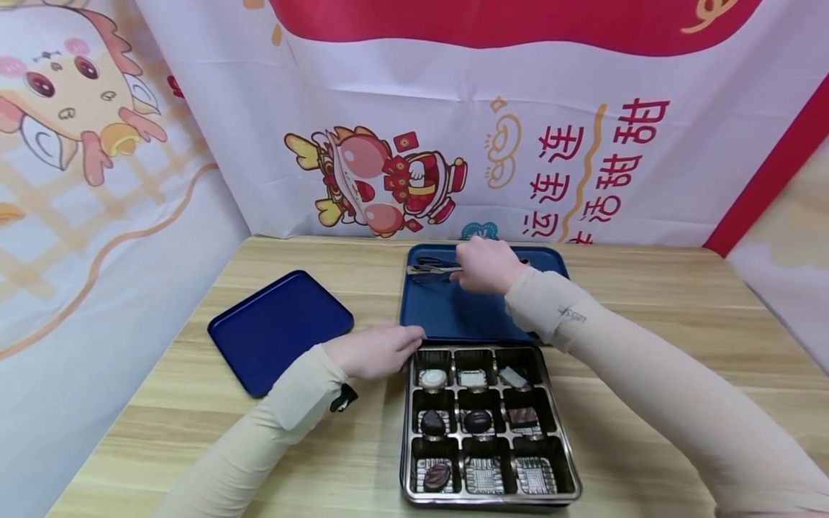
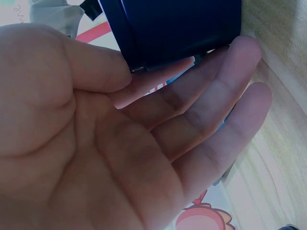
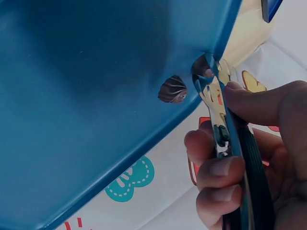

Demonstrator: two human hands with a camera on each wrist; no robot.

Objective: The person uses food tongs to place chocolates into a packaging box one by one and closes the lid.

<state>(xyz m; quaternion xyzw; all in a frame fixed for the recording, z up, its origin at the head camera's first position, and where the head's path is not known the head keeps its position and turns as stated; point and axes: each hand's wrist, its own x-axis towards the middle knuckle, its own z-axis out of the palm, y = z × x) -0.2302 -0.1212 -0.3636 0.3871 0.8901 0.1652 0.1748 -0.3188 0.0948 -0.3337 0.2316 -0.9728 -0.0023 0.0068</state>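
My right hand (image 1: 487, 266) grips a pair of metal tongs (image 3: 218, 110) over the far left corner of the blue tray (image 1: 447, 309). At the tongs' tips lies a dark brown chocolate (image 3: 202, 67); I cannot tell whether they pinch it. A ridged chocolate (image 3: 172, 89) rests close by on the tray. My left hand (image 1: 378, 352) touches the far left corner of the chocolate box (image 1: 495, 498), its fingers extended in the left wrist view. White and dark chocolates sit in that box's compartments, with a leaf-patterned chocolate (image 1: 437, 475) at near left; two near-row compartments hold none.
A smaller dark blue tray (image 1: 278, 324) lies on the wooden table (image 1: 356, 460) to the left. The box stands directly in front of the larger tray. A printed cloth (image 1: 401, 72) hangs behind the table's far edge.
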